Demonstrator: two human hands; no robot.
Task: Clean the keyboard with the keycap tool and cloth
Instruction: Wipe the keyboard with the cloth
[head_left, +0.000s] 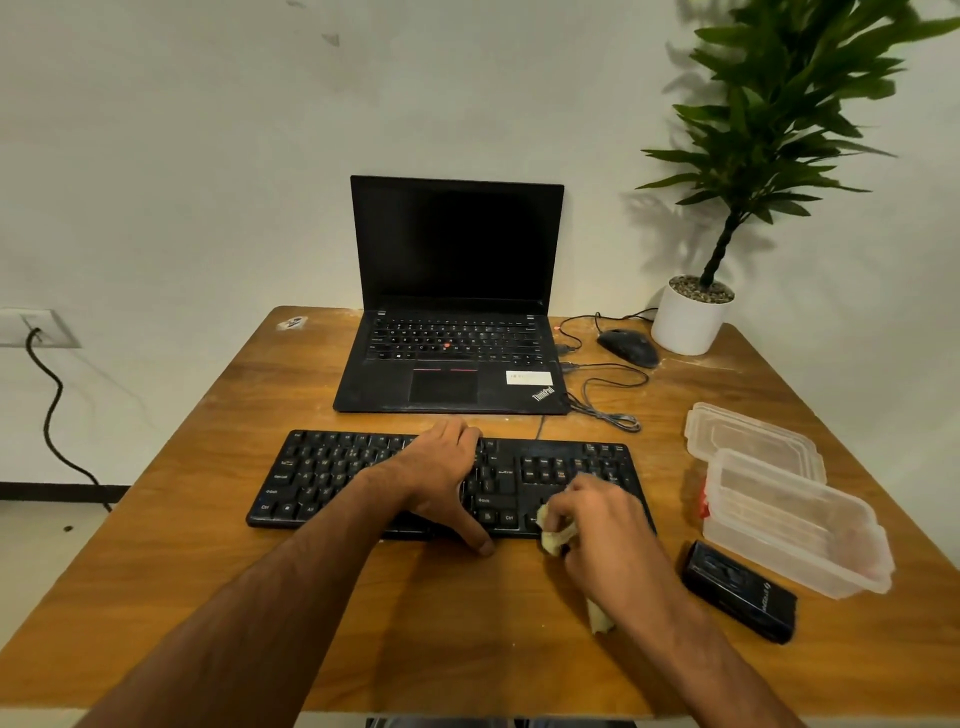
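A black full-size keyboard (322, 480) lies across the middle of the wooden table (208, 571). My left hand (441, 473) rests flat on its centre, fingers over the back edge and thumb down at the front edge, holding it steady. My right hand (602, 525) is closed around a crumpled yellow cloth (555, 535) and presses it on the keys near the arrow cluster at the keyboard's right front. A tail of the cloth hangs out below my wrist. No keycap tool is visible.
An open black laptop (452, 322) stands behind the keyboard, with a wired mouse (628, 347) and coiled cable to its right. A potted plant (691, 317) sits at the back right corner. Clear plastic containers (789, 514) and a black case (740, 590) lie right of the keyboard.
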